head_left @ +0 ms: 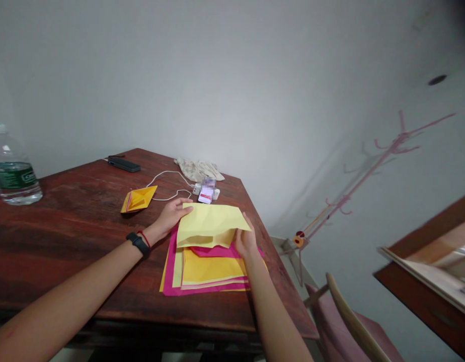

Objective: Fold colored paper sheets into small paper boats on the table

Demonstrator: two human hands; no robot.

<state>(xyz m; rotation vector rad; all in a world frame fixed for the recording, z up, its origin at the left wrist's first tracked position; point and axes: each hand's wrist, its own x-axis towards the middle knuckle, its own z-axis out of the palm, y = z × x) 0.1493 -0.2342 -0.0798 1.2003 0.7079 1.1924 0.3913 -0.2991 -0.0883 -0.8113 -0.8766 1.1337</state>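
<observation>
A pale yellow paper sheet [210,223] is lifted above a stack of yellow and magenta sheets [208,274] on the dark wooden table [77,236]. My left hand [171,213] pinches the sheet's far left corner; a black band and a red string sit on that wrist. At the sheet's right edge, my right hand [244,242] grips it with the fingers curled under. Left of the hands lies a folded orange-yellow paper shape [139,198].
A water bottle [11,168] stands at the table's left edge. A black phone [124,164], a white cable with charger [206,192] and a crumpled cloth [198,169] lie at the back. A pink chair [349,322] stands right of the table, a coat rack [368,176] by the wall.
</observation>
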